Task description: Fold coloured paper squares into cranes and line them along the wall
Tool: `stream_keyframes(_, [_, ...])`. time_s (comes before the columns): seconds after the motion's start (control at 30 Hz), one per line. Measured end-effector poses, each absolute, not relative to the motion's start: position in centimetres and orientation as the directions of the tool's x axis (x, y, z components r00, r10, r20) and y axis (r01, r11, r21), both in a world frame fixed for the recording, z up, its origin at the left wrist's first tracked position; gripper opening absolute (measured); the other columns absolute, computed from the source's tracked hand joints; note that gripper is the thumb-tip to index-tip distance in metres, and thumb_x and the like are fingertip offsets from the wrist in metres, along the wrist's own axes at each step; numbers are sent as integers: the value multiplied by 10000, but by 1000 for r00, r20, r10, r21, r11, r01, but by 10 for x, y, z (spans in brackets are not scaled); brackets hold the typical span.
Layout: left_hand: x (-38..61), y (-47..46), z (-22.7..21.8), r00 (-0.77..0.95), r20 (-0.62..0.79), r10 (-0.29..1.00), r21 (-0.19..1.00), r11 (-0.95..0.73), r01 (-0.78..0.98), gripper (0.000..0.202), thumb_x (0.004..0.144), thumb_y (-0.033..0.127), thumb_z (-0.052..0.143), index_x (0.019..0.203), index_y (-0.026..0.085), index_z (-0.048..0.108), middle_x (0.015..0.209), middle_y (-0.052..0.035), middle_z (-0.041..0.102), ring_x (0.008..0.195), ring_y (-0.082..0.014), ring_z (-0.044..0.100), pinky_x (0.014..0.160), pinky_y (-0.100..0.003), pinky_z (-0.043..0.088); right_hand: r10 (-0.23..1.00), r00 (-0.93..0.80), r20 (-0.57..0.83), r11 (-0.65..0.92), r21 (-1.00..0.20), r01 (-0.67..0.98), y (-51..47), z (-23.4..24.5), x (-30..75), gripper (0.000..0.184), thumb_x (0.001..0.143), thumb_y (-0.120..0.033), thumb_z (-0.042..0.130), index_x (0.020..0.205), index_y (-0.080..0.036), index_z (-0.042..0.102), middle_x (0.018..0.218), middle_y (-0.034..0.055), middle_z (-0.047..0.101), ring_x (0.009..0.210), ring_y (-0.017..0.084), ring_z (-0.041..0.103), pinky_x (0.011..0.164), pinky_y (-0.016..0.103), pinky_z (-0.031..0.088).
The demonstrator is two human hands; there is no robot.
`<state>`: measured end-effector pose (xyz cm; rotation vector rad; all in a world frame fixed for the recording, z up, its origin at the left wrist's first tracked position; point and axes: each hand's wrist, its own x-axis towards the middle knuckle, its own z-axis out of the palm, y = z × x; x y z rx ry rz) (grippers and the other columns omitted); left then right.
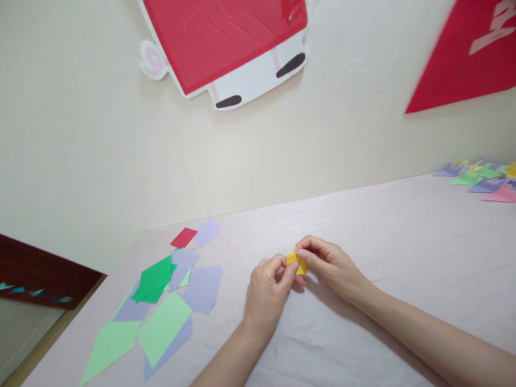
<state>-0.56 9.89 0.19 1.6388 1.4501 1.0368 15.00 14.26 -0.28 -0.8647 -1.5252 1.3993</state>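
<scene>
A small yellow piece of folded paper (291,259) is held just above the pale cloth-covered table (346,344), near its middle. My left hand (266,290) pinches its lower left part between thumb and fingers. From the upper right, my right hand (326,263) grips the paper's edge with thumb and forefinger. Fingertips cover parts of the paper, so its folds show only partly. Both wrists come in from the bottom and right of the view.
Loose sheets lie to the left: light green (164,328), dark green (153,280), lilac (203,289) and red (184,237). Several folded paper shapes (484,177) stand at the far right. Behind the table rises a wall (258,166) with red decorations (237,37).
</scene>
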Motion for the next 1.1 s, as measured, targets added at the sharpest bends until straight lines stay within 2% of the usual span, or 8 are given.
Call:
stream_keyframes(0.13, [-5,100,5,88,138,987,862,-163,480,286,943,346,542,691,235,617,691,35,728,738,-180,636,768,-263,399,890,-433,141,123,-990,-69,142,0,150,245,854,-418,626,786,-183,608,713,-3,589,666,146,549,636,268,435])
stream_keyframes(0.33, [-4,98,7,147,69,987,937,-115,330,276,960,364,501,763,209,617,730,14,739,711,-163,665,755,-248,430,916,-380,129,127,-991,-32,145,1,153,231,854,-389,615,747,-185,602,700,-10,572,681,149,528,654,274,413])
stream_keyframes(0.5, [-3,98,5,114,10,993,977,-34,212,277,962,385,482,821,179,602,760,-22,745,720,-171,668,750,-257,446,883,-448,139,144,-989,-21,151,-3,156,219,901,-394,553,999,-198,568,697,-38,546,671,141,526,639,257,394])
stream_keyframes(0.6, [-5,97,10,99,-32,995,963,4,268,317,967,388,453,759,183,578,660,-11,706,653,-172,633,715,-273,443,884,-445,143,147,-989,-24,154,-5,159,217,906,-378,537,1040,-210,507,623,-78,457,587,123,462,580,239,357])
stream_keyframes(0.73, [-13,89,20,7,175,985,785,-144,602,234,944,288,478,753,199,579,730,-12,659,733,-192,594,739,-314,429,851,-513,115,236,-956,176,153,-2,161,96,912,-277,507,977,-225,461,604,-79,478,573,131,470,557,233,343])
stream_keyframes(0.83, [-19,80,22,272,328,904,546,-417,727,195,906,144,482,1000,232,629,1053,-48,653,993,-227,567,861,-370,419,771,-625,124,459,-789,409,151,4,163,28,900,-182,492,895,-200,513,751,12,602,707,174,546,642,272,388])
stream_keyframes(0.93, [-22,75,18,524,263,810,423,-585,692,319,907,86,450,1143,244,595,1200,-57,609,1084,-235,531,909,-397,420,731,-666,147,602,-600,528,150,11,168,86,875,-139,521,874,-178,597,847,73,613,835,220,542,741,322,405])
stream_keyframes(1.1, [-23,74,13,600,187,778,340,-624,703,260,921,98,443,1129,186,570,1178,-76,608,1100,-244,522,947,-416,423,777,-613,142,534,-665,522,152,13,177,71,861,-127,560,862,-187,597,793,38,604,870,220,506,746,316,405])
